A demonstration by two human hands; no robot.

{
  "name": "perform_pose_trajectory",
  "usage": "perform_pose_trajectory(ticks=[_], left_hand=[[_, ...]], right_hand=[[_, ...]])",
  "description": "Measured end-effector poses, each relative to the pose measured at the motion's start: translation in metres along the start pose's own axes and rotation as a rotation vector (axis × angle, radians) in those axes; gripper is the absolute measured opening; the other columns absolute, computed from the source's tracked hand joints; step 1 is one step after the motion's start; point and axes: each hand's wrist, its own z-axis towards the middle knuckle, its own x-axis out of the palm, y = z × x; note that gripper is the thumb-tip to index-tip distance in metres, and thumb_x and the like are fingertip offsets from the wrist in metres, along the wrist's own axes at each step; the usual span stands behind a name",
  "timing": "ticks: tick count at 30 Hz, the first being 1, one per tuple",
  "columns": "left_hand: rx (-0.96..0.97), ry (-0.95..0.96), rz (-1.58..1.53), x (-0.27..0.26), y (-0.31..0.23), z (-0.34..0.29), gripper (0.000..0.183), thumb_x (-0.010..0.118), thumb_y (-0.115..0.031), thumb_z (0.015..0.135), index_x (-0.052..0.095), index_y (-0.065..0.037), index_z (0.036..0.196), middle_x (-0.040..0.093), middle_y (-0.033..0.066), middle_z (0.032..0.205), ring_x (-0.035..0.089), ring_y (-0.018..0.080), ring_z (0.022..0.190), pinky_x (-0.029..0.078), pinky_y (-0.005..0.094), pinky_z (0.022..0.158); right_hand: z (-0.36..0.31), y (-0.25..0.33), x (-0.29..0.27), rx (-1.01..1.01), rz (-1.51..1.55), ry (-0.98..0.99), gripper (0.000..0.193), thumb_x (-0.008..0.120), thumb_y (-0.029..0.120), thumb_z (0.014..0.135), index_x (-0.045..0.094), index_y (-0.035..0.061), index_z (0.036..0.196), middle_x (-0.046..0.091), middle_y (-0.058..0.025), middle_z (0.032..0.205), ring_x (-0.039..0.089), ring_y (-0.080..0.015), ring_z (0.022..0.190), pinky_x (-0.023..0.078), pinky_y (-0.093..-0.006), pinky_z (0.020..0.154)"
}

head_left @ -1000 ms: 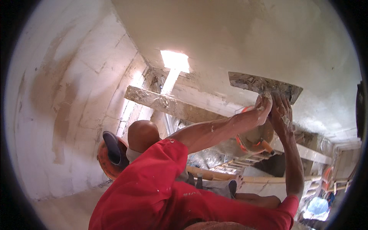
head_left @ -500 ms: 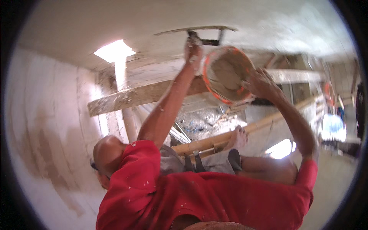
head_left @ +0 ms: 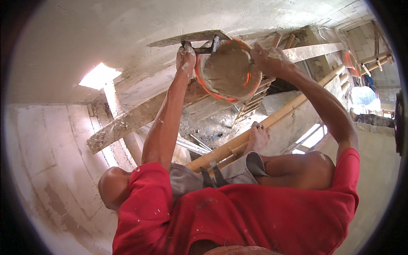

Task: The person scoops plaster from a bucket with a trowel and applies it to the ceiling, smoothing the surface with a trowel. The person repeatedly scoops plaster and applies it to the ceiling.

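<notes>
My left hand [head_left: 185, 58] is closed round the handle of a plastering trowel [head_left: 186, 39]. The trowel's long flat blade lies above the hand, its right end at the far rim of an orange-rimmed bucket [head_left: 203, 84]. Grey-brown wet mortar [head_left: 227, 70] fills much of the bucket's round opening. At the bucket's right rim my right hand [head_left: 271, 60] has its fingers curled. Whether they grip the rim or a small tool is hidden. Pale splashes of mortar cling to both hands.
A rough plank [head_left: 123, 126] runs behind the bucket, with a pale beam [head_left: 314, 52] farther right. Bamboo poles [head_left: 280, 112] cross below, beside my bare foot [head_left: 257, 136]. A smooth grey plastered surface [head_left: 140, 25] spans the top. Bright light enters through an opening [head_left: 100, 75] at left.
The trowel has come away from the plastered surface and tilted, its right end now by the bucket rim. My right hand has shifted up along the bucket's right side. The whole view has turned slightly.
</notes>
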Motion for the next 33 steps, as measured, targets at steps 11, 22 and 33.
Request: perform_pose_trajectory(ticks=[11,22,33], left_hand=[[0.213,-0.294,0.167,0.038,-0.001,-0.019,0.049,0.045,-0.05,0.091,0.059,-0.004,0.1,0.066,0.018,0.09,0.062,0.038,0.093,0.044,0.0489,0.082],[0.101,-0.259,0.16,0.052,-0.051,-0.051,0.055,0.038,-0.054,0.092,0.063,-0.005,0.093,0.066,0.0126,0.084,0.064,0.0288,0.08,0.046,0.0398,0.073],[0.255,-0.352,0.109,0.024,0.037,0.015,0.054,0.041,-0.05,0.093,0.061,0.0,0.096,0.064,0.0127,0.085,0.061,0.0256,0.08,0.047,0.0372,0.07]], right_hand=[[-0.038,0.005,0.028,-0.015,0.017,-0.225,0.025,0.054,0.019,0.086,0.056,0.0084,0.108,0.058,-0.0114,0.112,0.066,-0.026,0.082,0.053,-0.0433,0.062],[-0.057,0.035,0.043,0.06,0.664,0.004,0.03,0.052,0.031,0.084,0.068,0.007,0.092,0.067,-0.0155,0.089,0.063,-0.0352,0.088,0.05,-0.0453,0.078],[-0.054,0.039,0.009,0.327,1.271,0.252,0.043,0.054,0.045,0.09,0.072,0.0059,0.095,0.055,-0.0005,0.06,0.048,-0.0089,0.048,0.04,-0.0286,0.046]])
